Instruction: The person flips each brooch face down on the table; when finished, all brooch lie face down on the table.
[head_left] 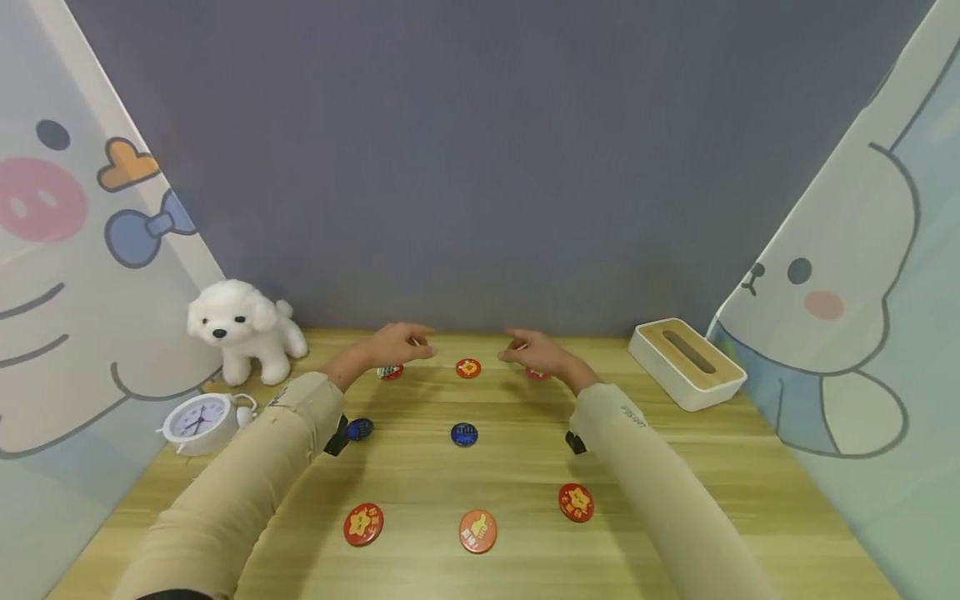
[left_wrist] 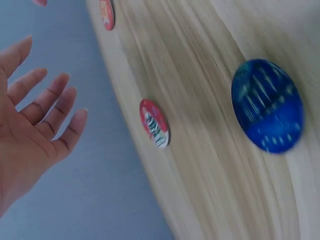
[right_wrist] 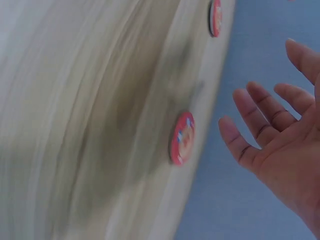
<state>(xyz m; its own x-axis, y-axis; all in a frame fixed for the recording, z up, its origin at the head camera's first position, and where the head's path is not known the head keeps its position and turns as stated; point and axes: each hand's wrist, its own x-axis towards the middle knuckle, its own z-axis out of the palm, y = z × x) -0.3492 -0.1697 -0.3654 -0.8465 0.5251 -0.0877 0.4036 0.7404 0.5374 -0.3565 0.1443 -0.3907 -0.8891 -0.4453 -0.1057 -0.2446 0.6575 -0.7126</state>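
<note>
Empty, with relaxed fingers, the left hand (head_left: 397,343) and the right hand (head_left: 536,352) point toward each other near the centre of the head view. Partly hidden beside the left hand is a round red, green and white badge (head_left: 390,372); the right hand mostly covers a round red badge with pale print (head_left: 537,375). Between them, a round red badge with a yellow figure (head_left: 468,368) lies on the pale wood-grain table (head_left: 420,475). Lower down are a glossy dark-blue badge (head_left: 464,434) at centre and another blue badge (head_left: 360,429) to its left. Along the bottom, a round orange thumbs-up badge (head_left: 477,531) lies between a red star badge (head_left: 363,524) and a second star badge (head_left: 576,502).

In the left wrist view, the left hand spreads at the left edge, apart from the tricolour badge at centre; a blue badge lies right.

In the right wrist view, the right hand fills the right side, fingers slightly bent, near the pale-printed badge at blurred centre.
</note>
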